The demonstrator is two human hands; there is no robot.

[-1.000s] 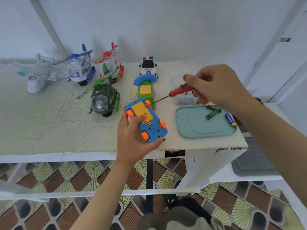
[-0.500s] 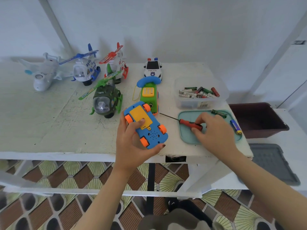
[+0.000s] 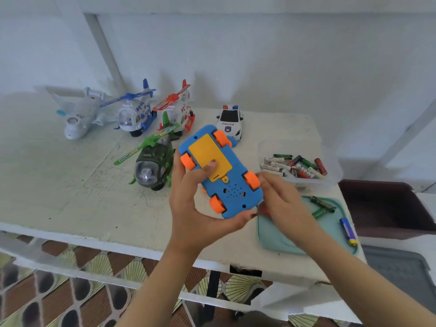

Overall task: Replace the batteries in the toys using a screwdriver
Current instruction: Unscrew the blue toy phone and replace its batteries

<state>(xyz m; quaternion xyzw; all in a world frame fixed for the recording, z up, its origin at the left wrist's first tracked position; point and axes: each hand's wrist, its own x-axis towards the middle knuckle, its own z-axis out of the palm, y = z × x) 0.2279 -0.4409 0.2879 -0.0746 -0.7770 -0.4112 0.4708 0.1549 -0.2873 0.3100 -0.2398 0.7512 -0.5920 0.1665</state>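
Your right hand (image 3: 283, 204) is smearing into motion blur at the right of centre, so I cannot tell whether it is gripping anything. A red sliver (image 3: 264, 212) is peeking out beneath it, too small to identify. A rounded blue toy part (image 3: 232, 140) is hiding behind the blue toy car (image 3: 233, 191).

Your left hand (image 3: 188, 208) is clasping that car belly-up at the centre of the frame, above the table, thumb pressing on its yellow battery cover (image 3: 207, 152).

The worn white table (image 3: 70, 197) is standing against a pale wall, and a patterned tile floor (image 3: 70, 291) is showing at the lower left. A white plane (image 3: 77, 119), three helicopters and a police car (image 3: 230, 120) are lining the table's upper edge.

At the right, a clear tub (image 3: 311, 185) is holding loose batteries (image 3: 297, 166). Below it, a teal tray (image 3: 278, 239) is carrying two green batteries (image 3: 322, 205) and a blue battery (image 3: 348, 232). A dark brown bin (image 3: 382, 208) is sitting at the far right.
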